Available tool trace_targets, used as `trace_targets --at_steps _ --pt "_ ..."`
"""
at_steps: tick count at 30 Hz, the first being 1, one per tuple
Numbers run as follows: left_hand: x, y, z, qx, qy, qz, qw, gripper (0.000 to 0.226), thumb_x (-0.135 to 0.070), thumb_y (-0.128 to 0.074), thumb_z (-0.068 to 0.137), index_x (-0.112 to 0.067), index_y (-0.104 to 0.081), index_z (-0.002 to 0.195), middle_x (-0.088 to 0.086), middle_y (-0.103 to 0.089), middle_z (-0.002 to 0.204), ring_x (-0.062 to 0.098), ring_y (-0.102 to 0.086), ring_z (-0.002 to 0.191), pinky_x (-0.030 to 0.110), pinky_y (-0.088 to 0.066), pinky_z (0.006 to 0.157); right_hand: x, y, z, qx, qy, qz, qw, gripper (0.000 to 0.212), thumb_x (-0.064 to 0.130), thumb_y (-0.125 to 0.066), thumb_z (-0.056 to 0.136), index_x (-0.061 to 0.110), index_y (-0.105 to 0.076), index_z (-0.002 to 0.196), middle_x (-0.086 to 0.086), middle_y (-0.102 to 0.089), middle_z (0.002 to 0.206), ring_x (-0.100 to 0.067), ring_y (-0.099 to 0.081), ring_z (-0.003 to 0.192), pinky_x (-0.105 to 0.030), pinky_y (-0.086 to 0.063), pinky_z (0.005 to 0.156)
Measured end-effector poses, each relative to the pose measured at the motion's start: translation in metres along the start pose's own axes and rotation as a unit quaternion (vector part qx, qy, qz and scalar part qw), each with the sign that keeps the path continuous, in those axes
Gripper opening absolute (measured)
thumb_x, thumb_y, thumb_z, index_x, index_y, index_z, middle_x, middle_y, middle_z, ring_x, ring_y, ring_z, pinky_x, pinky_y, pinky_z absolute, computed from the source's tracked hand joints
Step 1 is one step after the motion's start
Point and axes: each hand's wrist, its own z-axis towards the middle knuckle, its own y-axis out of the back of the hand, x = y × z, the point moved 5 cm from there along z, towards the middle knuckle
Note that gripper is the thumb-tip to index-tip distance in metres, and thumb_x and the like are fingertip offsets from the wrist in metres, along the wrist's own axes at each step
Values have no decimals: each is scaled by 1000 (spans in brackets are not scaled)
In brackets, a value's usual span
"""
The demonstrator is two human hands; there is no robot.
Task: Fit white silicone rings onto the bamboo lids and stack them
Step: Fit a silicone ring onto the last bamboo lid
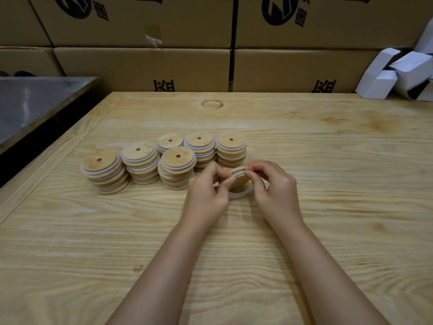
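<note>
Both hands are up just off the desk (304, 231), working on one bamboo lid (239, 178) held tilted between them, right in front of the stacks (178, 170) of finished lids. The left hand (206, 191) has its fingers (230, 180) curled in, pinching the lid's upper left rim. The right hand (274, 186) pinches the upper right rim the same way. Neither hand holds anything else.

The white ring (242, 195) looks seated along the top edge under the fingertips, while its lower loop hangs slack below the lid, close to the desk. So the fitting is about half done.

To do it well, I would keep one pinch fixed as an anchor so the seated part cannot creep off. The other thumb can then walk round the rim, stretching the ring a little at a time and pressing it into the groove. Silicone stretches but grips, so short pushes should work better than one long pull. The likely faults are a twist in the band or the far side popping off as the last bit goes on. Check it lies flat all round before stacking.

Six stacks stand on the desk, and the nearest low one looks the easiest place to set this lid, centred so the pile stays straight
</note>
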Motion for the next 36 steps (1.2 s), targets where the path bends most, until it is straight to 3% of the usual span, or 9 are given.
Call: trace_targets --at_steps 5,15,18,22,27,32,36 --pt "6 0 1 1 34 -53 998 28 -5 -72 79 -25 -54 70 -12 -69 85 2 -68 86 21 -54 78 -7 -2 0 6 -51 35 998 12 -5 -63 82 6 -67 86 3 -66 86 -15 -65 86 -29 -52 80" --pt "0 2 1 -16 -1 5 1000 40 -1 -63 83 -35 -46 74 -18 -62 75 -2 -62 80 19 -49 68 -8 -2 1 5 -77 74 994 20 1 -66 83 20 -66 86 7 -67 87 -5 -64 85 -22 -51 81" --pt "2 4 2 -35 22 -18 999 38 1 -63 83 -32 -47 73 -17 -62 74 -6 -62 80 14 -48 69 -10 -4 1 12 -108 105 989 18 2 -67 83 21 -65 84 8 -68 88 -6 -65 85 -24 -51 81" --pt "4 7 4 -64 44 -70 994 37 6 -62 83 -26 -48 71 -14 -61 73 -8 -63 77 7 -44 69 -14 -5 2 15 -158 153 975 25 4 -67 84 28 -63 78 15 -68 82 1 -64 82 -15 -49 77" --pt "5 6 5 -70 72 -125 987 33 9 -61 83 -19 -49 71 -4 -62 75 0 -64 75 14 -48 72 -19 -2 3 -22 -211 216 953 19 6 -70 82 23 -68 74 13 -72 75 -3 -67 78 -15 -50 74" --pt "3 5 4 -73 118 -185 973 27 8 -61 84 -13 -50 71 4 -64 74 8 -65 71 34 -53 72 -20 -2 4 -45 -231 236 943 19 5 -70 81 22 -69 71 11 -71 70 -4 -66 73 -18 -52 72" --pt "3 4 4 -78 139 -215 963 26 8 -60 85 -11 -49 71 2 -64 71 6 -65 68 31 -55 63 -21 -3 4 -33 -239 246 939 18 5 -71 80 21 -70 71 9 -72 70 -6 -67 73 -20 -54 73"
